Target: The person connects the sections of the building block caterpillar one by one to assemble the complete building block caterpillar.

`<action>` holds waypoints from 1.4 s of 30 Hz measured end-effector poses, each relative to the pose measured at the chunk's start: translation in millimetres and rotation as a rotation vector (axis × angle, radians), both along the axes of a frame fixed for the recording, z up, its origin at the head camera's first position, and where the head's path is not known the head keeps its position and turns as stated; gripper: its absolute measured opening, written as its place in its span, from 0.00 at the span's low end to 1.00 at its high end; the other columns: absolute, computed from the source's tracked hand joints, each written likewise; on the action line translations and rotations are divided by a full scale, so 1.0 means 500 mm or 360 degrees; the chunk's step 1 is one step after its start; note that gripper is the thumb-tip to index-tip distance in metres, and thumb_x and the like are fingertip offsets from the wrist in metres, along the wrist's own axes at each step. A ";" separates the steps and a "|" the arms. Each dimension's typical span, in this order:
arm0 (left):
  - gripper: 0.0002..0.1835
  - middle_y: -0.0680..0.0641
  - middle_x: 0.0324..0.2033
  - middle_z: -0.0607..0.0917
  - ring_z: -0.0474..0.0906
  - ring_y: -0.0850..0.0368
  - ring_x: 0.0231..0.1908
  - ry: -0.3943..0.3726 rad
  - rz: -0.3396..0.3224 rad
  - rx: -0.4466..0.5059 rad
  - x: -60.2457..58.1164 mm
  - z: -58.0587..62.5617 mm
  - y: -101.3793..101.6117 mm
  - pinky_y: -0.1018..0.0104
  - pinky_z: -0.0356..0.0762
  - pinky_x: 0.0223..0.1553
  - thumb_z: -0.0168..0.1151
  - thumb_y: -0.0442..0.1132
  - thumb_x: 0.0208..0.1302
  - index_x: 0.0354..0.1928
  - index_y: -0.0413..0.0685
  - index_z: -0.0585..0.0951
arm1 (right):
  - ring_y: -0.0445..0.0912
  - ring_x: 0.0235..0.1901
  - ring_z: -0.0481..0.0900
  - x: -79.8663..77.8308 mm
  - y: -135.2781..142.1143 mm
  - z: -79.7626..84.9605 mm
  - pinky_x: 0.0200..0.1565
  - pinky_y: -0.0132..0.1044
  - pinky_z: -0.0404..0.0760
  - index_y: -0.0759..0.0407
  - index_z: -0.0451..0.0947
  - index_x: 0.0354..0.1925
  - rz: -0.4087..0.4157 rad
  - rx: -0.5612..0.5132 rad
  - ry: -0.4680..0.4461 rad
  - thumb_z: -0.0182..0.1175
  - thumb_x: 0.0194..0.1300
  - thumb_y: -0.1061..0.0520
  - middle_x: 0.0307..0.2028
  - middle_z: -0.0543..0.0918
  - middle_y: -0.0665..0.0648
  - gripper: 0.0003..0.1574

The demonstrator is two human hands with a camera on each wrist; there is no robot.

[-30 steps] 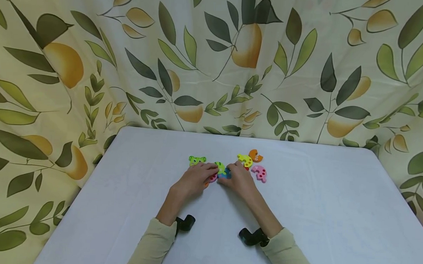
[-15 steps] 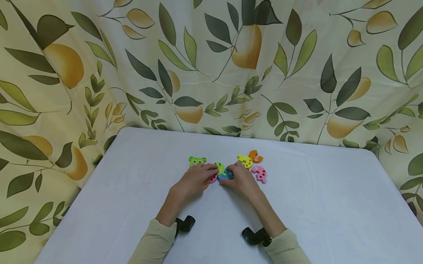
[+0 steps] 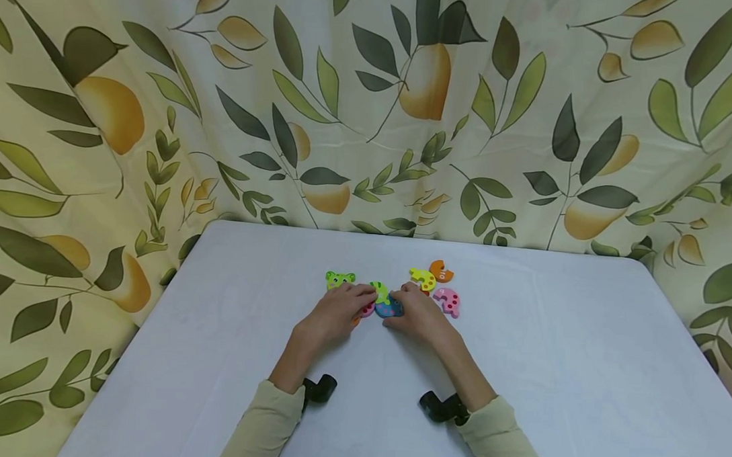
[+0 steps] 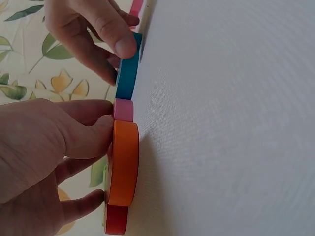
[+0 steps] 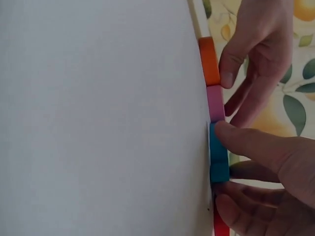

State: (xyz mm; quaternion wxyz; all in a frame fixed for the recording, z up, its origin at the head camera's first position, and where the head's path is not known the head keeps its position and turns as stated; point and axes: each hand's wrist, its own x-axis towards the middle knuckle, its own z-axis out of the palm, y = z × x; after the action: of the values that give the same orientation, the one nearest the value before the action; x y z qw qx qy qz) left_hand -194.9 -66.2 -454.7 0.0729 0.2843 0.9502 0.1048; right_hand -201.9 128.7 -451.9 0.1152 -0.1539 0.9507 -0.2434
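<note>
Flat animal-shaped puzzle pieces lie in a row on the white table. At the left end a green piece with a face [image 3: 340,279] shows past my left hand [image 3: 331,311]. That hand's extended fingers and thumb press on the row, by the pink piece [image 4: 123,110] and the orange piece [image 4: 125,164]; the hand hides much of it. My right hand [image 3: 422,314] pinches the blue spotted piece [image 3: 389,308] at its right side, thumb on the near edge. A green piece [image 3: 380,291] adjoins the blue one. In the left wrist view, a red piece [image 4: 116,220] is beyond the orange.
Right of the hands lie a yellow piece [image 3: 423,279], an orange piece with markings [image 3: 441,271] and a pink spotted piece [image 3: 448,302]. A red piece [image 5: 221,223] is partly hidden beneath the right hand. A leaf-patterned curtain [image 3: 370,121] hangs behind the table [image 3: 580,343].
The right hand has shifted slightly right, its thumb sliding along the blue piece, so more of that piece shows. The left hand has stayed in place.
</note>
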 end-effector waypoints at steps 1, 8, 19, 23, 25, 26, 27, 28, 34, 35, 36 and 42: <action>0.30 0.52 0.68 0.70 0.67 0.50 0.66 0.0005 0.0000 -0.0004 0.000 0.000 0.000 0.51 0.66 0.68 0.62 0.33 0.64 0.68 0.52 0.70 | 0.48 0.43 0.74 0.000 0.002 0.002 0.49 0.40 0.81 0.63 0.75 0.61 0.0013 -0.0010 -0.0022 0.72 0.55 0.50 0.51 0.76 0.64 0.38; 0.26 0.51 0.66 0.73 0.68 0.50 0.63 0.0056 -0.0039 0.0040 0.003 -0.004 0.000 0.49 0.69 0.64 0.57 0.36 0.69 0.67 0.62 0.71 | 0.49 0.46 0.75 -0.006 0.022 0.014 0.51 0.44 0.81 0.63 0.76 0.59 0.0025 -0.0162 -0.0026 0.66 0.62 0.51 0.51 0.79 0.61 0.30; 0.23 0.50 0.69 0.69 0.64 0.48 0.68 0.0008 -0.0006 -0.0036 0.011 0.001 0.011 0.46 0.66 0.67 0.54 0.43 0.71 0.65 0.70 0.73 | 0.59 0.52 0.77 -0.027 0.073 -0.002 0.53 0.52 0.80 0.67 0.77 0.55 -0.0233 -0.0127 0.0371 0.58 0.65 0.63 0.53 0.78 0.68 0.20; 0.23 0.50 0.70 0.69 0.63 0.48 0.69 0.0006 0.0003 -0.0040 0.011 0.001 0.010 0.46 0.66 0.67 0.55 0.43 0.71 0.65 0.71 0.72 | 0.61 0.53 0.75 -0.033 0.082 -0.009 0.57 0.54 0.78 0.70 0.76 0.56 -0.0204 -0.0092 0.0370 0.58 0.63 0.68 0.53 0.77 0.70 0.21; 0.24 0.51 0.69 0.69 0.63 0.48 0.69 0.0009 0.0005 -0.0041 0.011 0.001 0.010 0.46 0.66 0.67 0.55 0.42 0.70 0.65 0.71 0.72 | 0.62 0.54 0.75 -0.035 0.083 -0.009 0.58 0.54 0.77 0.71 0.77 0.55 -0.0192 -0.0064 0.0339 0.58 0.63 0.69 0.53 0.77 0.70 0.21; 0.24 0.51 0.69 0.69 0.63 0.48 0.68 0.0012 0.0006 -0.0044 0.011 0.001 0.010 0.47 0.66 0.67 0.56 0.42 0.70 0.66 0.72 0.72 | 0.62 0.55 0.75 -0.036 0.084 -0.009 0.59 0.54 0.76 0.72 0.77 0.54 -0.0181 -0.0042 0.0327 0.57 0.63 0.70 0.53 0.77 0.71 0.20; 0.24 0.51 0.69 0.69 0.63 0.49 0.68 0.0015 0.0006 -0.0048 0.010 0.001 0.010 0.47 0.66 0.67 0.56 0.42 0.70 0.66 0.72 0.72 | 0.63 0.55 0.74 -0.036 0.085 -0.008 0.60 0.55 0.76 0.72 0.77 0.54 -0.0170 -0.0022 0.0316 0.57 0.63 0.70 0.54 0.77 0.71 0.20; 0.24 0.51 0.69 0.69 0.63 0.49 0.68 0.0018 0.0005 -0.0051 0.011 0.000 0.010 0.47 0.66 0.67 0.56 0.42 0.70 0.66 0.72 0.72 | 0.63 0.56 0.74 -0.036 0.086 -0.007 0.60 0.55 0.75 0.73 0.78 0.53 -0.0164 -0.0006 0.0303 0.57 0.63 0.70 0.54 0.77 0.71 0.19; 0.24 0.51 0.69 0.69 0.63 0.49 0.68 0.0032 0.0000 -0.0059 0.011 -0.001 0.008 0.48 0.66 0.67 0.56 0.42 0.70 0.66 0.71 0.72 | 0.62 0.56 0.75 -0.035 0.088 -0.001 0.60 0.54 0.75 0.72 0.80 0.51 -0.0145 0.0057 0.0245 0.58 0.64 0.69 0.54 0.78 0.70 0.17; 0.24 0.51 0.69 0.69 0.63 0.49 0.68 0.0034 -0.0001 -0.0060 0.011 -0.001 0.008 0.48 0.66 0.67 0.56 0.42 0.70 0.66 0.71 0.72 | 0.62 0.56 0.75 -0.035 0.089 0.000 0.60 0.54 0.76 0.72 0.80 0.51 -0.0145 0.0068 0.0244 0.59 0.64 0.68 0.54 0.78 0.69 0.17; 0.24 0.51 0.69 0.69 0.63 0.49 0.68 0.0037 -0.0003 -0.0059 0.012 -0.001 0.007 0.48 0.66 0.67 0.56 0.42 0.70 0.66 0.71 0.72 | 0.62 0.56 0.75 -0.034 0.089 0.001 0.60 0.54 0.76 0.71 0.80 0.51 -0.0146 0.0077 0.0245 0.59 0.63 0.68 0.54 0.78 0.69 0.17; 0.24 0.51 0.69 0.69 0.64 0.50 0.68 0.0036 0.0000 -0.0032 0.013 0.000 0.007 0.48 0.67 0.67 0.55 0.40 0.70 0.65 0.71 0.73 | 0.62 0.55 0.75 -0.031 0.097 0.003 0.59 0.53 0.76 0.71 0.82 0.47 -0.0131 0.0109 0.0274 0.62 0.61 0.67 0.53 0.79 0.69 0.15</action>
State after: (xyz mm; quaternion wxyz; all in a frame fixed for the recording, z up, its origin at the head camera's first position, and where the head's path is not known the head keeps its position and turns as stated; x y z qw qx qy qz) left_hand -188.5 -62.7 -454.6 0.0650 0.2847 0.9520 0.0919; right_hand -217.6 177.3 -450.5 0.0281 -0.1311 0.9703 -0.2012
